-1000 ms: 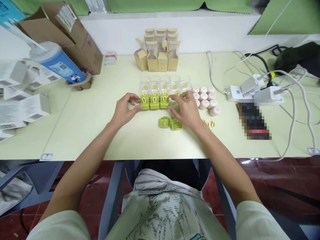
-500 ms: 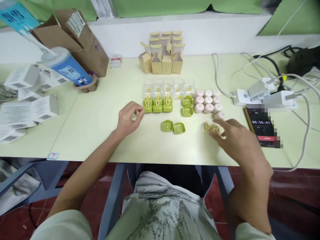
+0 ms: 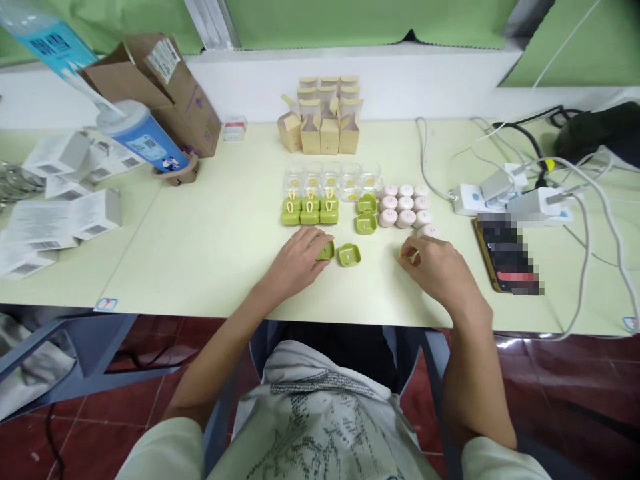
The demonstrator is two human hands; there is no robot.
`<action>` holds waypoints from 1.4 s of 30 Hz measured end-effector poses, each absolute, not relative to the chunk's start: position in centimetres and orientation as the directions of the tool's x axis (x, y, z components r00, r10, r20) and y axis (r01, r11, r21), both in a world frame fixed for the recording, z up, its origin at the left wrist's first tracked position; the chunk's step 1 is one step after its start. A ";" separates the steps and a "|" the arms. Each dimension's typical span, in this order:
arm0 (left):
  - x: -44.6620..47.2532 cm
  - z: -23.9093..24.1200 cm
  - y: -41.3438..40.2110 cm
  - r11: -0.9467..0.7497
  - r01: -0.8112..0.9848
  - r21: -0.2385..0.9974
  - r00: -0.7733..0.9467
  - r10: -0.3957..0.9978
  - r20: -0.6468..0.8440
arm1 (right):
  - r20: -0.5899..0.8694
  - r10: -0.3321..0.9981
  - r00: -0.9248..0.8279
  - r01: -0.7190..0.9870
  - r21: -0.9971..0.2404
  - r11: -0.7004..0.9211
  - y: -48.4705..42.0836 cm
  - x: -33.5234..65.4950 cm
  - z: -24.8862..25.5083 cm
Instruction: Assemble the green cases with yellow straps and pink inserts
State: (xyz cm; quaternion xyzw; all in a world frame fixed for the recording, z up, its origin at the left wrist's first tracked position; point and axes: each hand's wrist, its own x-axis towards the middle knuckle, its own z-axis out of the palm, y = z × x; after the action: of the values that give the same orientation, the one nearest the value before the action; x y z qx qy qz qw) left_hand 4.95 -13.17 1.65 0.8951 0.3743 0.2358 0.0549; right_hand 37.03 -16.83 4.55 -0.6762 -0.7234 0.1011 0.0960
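My left hand [image 3: 299, 259] rests on the table with its fingers closed on a green open case [image 3: 327, 251], whose other half [image 3: 349, 254] lies just to its right. My right hand [image 3: 436, 267] is curled over small yellow clips [image 3: 406, 254], pinching at them. Behind lie three green cases with yellow clips [image 3: 310, 209], two more green open cases [image 3: 367, 213], a row of clear cases [image 3: 330, 179] and several pink round pieces [image 3: 406, 207].
Small tan cartons [image 3: 323, 115] stand at the back. A blue bottle [image 3: 141, 136] and a brown cardboard box [image 3: 155, 80] sit at the left, with white boxes [image 3: 60, 213]. A phone [image 3: 505, 253], a power strip [image 3: 495, 193] and cables lie at the right.
My left hand has moved from the row of green cases down onto the open case. My right hand has come from the right to the yellow clips and curled shut over them.
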 end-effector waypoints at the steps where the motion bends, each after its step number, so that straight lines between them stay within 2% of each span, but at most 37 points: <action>1: 4.8 1.6 -13.3 -0.697 0.639 0.326 0.564 0.712 0.418 | 0.010 0.998 -0.068 0.950 -0.305 0.068 -16.8 37.1 4.5; 4: 4.5 1.5 -13.7 -0.649 0.602 0.466 0.417 0.753 0.509 | 0.045 0.997 -0.058 0.917 -0.393 0.071 -16.7 37.2 4.6; 6: 4.4 1.6 -13.9 -0.642 0.571 0.512 0.374 0.758 0.534 | 0.052 0.996 -0.068 0.894 -0.440 0.084 -16.7 37.2 4.7; 11: 4.4 1.9 -13.8 -0.648 0.542 0.535 0.349 0.753 0.558 | 0.035 0.997 -0.075 0.860 -0.504 0.082 -16.7 37.3 5.0; 16: 4.5 1.7 -13.9 -0.656 0.524 0.543 0.360 0.748 0.557 | 0.144 0.989 -0.034 0.803 -0.585 0.113 -16.5 37.3 4.9; 21: 4.6 1.6 -14.0 -0.666 0.514 0.540 0.372 0.740 0.560 | 0.136 0.988 -0.076 0.852 -0.505 0.135 -16.3 36.4 4.7; 23: 4.6 1.7 -14.0 -0.661 0.522 0.539 0.383 0.747 0.544 | 0.186 0.980 -0.078 0.839 -0.519 0.165 -16.6 35.7 5.3; 25: 4.8 1.8 -14.1 -0.659 0.525 0.540 0.390 0.749 0.536 | 0.311 0.950 -0.035 0.781 -0.584 0.220 -17.2 34.6 6.2; 27: 5.0 2.0 -14.3 -0.662 0.515 0.544 0.396 0.747 0.534 | 0.412 0.911 0.010 0.649 -0.696 0.307 -18.0 33.3 7.0; 29: 5.4 2.2 -14.5 -0.676 0.490 0.551 0.404 0.736 0.543 | 0.436 0.900 0.024 0.461 -0.803 0.377 -18.6 31.7 7.5; 31: 5.6 2.3 -14.7 -0.696 0.460 0.552 0.409 0.717 0.564 | 0.442 0.897 0.014 0.368 -0.836 0.406 -19.0 30.1 7.5; 33: 5.7 2.4 -14.9 -0.726 0.427 0.539 0.421 0.687 0.592 | 0.509 0.860 -0.041 0.400 -0.780 0.480 -19.0 28.9 7.1; 37: 5.3 2.7 -14.9 -0.771 0.354 0.530 0.482 0.635 0.603 | 0.699 0.674 -0.240 0.443 -0.539 0.716 -18.6 28.0 5.7; 42: 5.1 3.1 -15.2 -0.734 0.319 0.600 0.467 0.672 0.575 | 0.746 0.576 -0.335 0.503 -0.375 0.779 -18.3 28.2 4.6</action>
State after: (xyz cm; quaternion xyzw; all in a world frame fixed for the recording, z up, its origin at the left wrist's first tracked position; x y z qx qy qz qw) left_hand 5.07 -15.17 3.13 0.8303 0.2984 0.4215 0.2097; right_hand 28.24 -18.27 4.61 -0.3304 -0.8161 0.0384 0.4726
